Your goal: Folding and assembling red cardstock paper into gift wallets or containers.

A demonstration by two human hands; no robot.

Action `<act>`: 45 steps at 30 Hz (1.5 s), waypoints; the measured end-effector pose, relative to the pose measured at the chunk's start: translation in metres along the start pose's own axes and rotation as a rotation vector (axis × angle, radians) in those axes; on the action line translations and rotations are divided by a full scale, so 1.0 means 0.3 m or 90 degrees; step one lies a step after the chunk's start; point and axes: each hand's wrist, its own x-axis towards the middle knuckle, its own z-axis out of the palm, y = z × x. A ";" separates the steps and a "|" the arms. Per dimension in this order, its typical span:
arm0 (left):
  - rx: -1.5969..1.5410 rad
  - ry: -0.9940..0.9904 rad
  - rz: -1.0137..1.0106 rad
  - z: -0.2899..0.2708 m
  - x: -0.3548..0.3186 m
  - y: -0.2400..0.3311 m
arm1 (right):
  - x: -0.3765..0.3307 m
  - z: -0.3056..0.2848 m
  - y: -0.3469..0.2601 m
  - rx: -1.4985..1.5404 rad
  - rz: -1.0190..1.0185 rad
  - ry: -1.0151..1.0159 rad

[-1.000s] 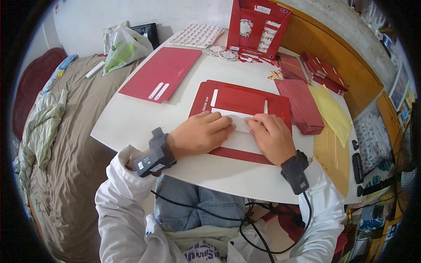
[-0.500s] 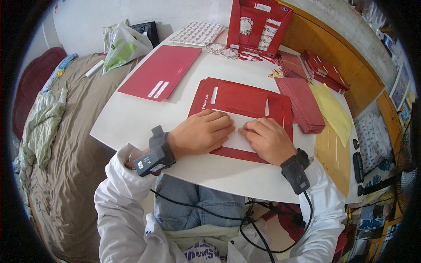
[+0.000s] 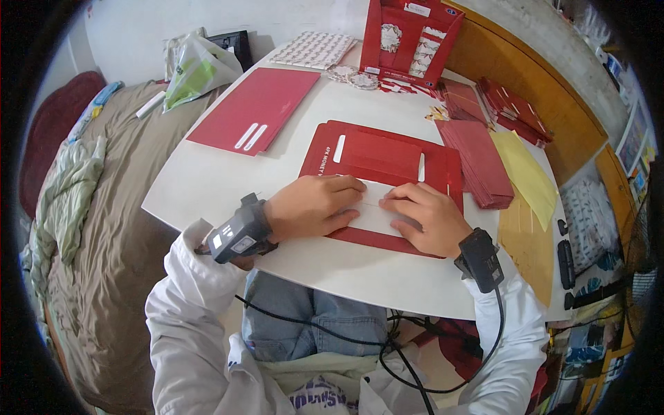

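A red card backing (image 3: 443,166) with white slots lies on the table, a red folded panel (image 3: 380,153) held flat across its upper part. Below that panel is a white paper surface (image 3: 375,216) with a faint crease across it. My left hand (image 3: 311,205) rests on the white paper's left side, thumb spread from the fingers. From the right, my right hand (image 3: 430,218) touches the same paper with bent fingers, thumb apart. Neither hand lifts anything; parts of the paper are hidden under the fingers.
Red sheets (image 3: 256,111) lie far left on the white table (image 3: 200,187). To the right are a stack of red envelopes (image 3: 477,162) and yellow paper (image 3: 527,176). A red display box (image 3: 408,41) stands at the back, near patterned card (image 3: 312,50). Cables hang from my wrist devices.
My right hand's thumb has spread further from its fingers and the hand has shifted slightly. My left hand has moved slightly left, showing more white paper. The card backing stays nearly in place.
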 end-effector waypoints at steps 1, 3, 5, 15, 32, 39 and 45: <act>-0.014 -0.001 -0.022 0.002 0.000 0.005 | -0.004 0.000 -0.001 -0.001 0.009 0.007; -0.027 -0.002 -0.043 0.001 0.002 0.008 | -0.011 0.000 -0.001 -0.003 0.019 0.016; -0.001 0.001 -0.025 -0.003 0.002 0.005 | -0.019 0.004 0.003 0.031 0.043 0.024; 0.076 0.014 -0.020 0.005 -0.002 0.021 | -0.026 -0.006 -0.005 0.018 0.011 -0.008; 0.062 -0.040 -0.021 -0.015 0.009 0.027 | -0.033 -0.016 -0.004 0.026 0.017 -0.029; 0.024 -0.081 -0.036 -0.020 0.014 0.027 | -0.030 -0.011 0.012 0.009 -0.017 -0.046; 0.091 -0.039 0.020 -0.007 0.005 0.016 | -0.036 0.007 0.020 -0.064 -0.070 0.048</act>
